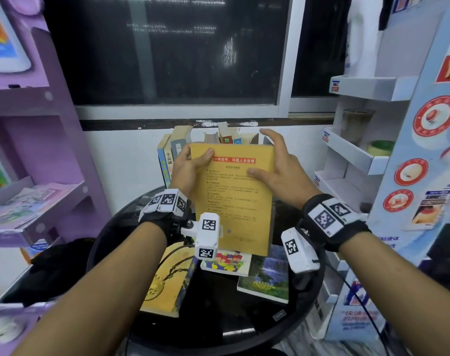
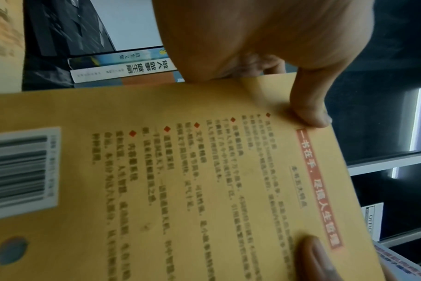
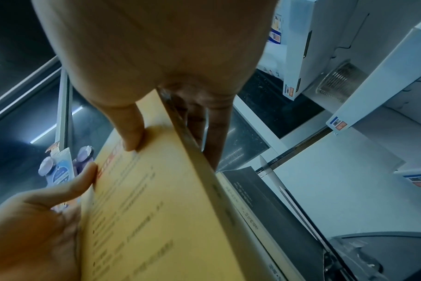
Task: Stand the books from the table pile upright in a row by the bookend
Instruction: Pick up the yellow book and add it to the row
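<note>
Head view: yellow book [image 1: 234, 199] held upright, back cover facing the camera, above the round black surface [image 1: 111, 242]. Left hand [image 1: 186, 170] grips its 9 o'clock edge, thumb on the cover; right hand [image 1: 280, 168] clamps the 3 o'clock edge, fingers behind, thumb in front. Row of upright books [image 1: 177, 147] stands at 12 o'clock. Three books [image 1: 266, 276] lie flat at 6 o'clock.

yellow book [image 2: 180, 180] | left thumb on cover | right thumb at far edge | spines behind [image 2: 123, 70]
</note>
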Demonstrator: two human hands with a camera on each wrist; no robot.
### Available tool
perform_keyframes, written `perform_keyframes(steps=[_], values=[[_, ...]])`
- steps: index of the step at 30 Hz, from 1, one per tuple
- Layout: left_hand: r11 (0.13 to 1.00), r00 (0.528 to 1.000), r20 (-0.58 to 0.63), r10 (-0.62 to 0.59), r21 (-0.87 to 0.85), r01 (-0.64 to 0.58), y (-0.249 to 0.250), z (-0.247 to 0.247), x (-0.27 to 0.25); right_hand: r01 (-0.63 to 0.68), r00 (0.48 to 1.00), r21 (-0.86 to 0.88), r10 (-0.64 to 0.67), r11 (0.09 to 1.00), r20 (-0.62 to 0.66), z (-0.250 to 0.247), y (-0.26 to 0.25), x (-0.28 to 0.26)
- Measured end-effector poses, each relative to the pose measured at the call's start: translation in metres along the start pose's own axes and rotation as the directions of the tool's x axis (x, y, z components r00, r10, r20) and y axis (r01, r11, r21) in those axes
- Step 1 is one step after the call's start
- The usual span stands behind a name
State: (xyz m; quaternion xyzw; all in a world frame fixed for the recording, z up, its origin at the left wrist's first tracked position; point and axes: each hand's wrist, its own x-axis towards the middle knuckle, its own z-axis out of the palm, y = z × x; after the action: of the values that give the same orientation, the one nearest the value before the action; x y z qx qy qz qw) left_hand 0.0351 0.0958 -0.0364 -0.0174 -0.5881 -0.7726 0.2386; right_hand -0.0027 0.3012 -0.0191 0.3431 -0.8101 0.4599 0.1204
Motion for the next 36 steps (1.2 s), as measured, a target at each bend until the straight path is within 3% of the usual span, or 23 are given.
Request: perform_keyframes(steps=[9,17,23,36], values=[[1.0,0.998,0.068,-0.007,-0.01,0.007,-0.008,-0.001,0.006,0.01,1.0,0.032,-0.01,0.999,-0.012,-0.007,-0.006,0.0],[0.999,0.992,0.122,-0.027,0.028,0.024,-0.008,-0.008,0.007,-0.033,0.97,-0.064,0.047,0.997,0.237,-0.024,-0.032,0.01],[0.997,0.991,0.123,-0.043,0.076,0.033,-0.007,-0.006,0.007,-0.058,0.934,-0.153,0.108,0.987,0.34,-0.023,-0.049,0.012],[0.945,0.992,0.125,-0.004,0.325,-0.037,0.009,0.003,0.012,-0.054,0.971,-0.216,0.102,0.975,0.217,-0.027,-0.06,0.005]])
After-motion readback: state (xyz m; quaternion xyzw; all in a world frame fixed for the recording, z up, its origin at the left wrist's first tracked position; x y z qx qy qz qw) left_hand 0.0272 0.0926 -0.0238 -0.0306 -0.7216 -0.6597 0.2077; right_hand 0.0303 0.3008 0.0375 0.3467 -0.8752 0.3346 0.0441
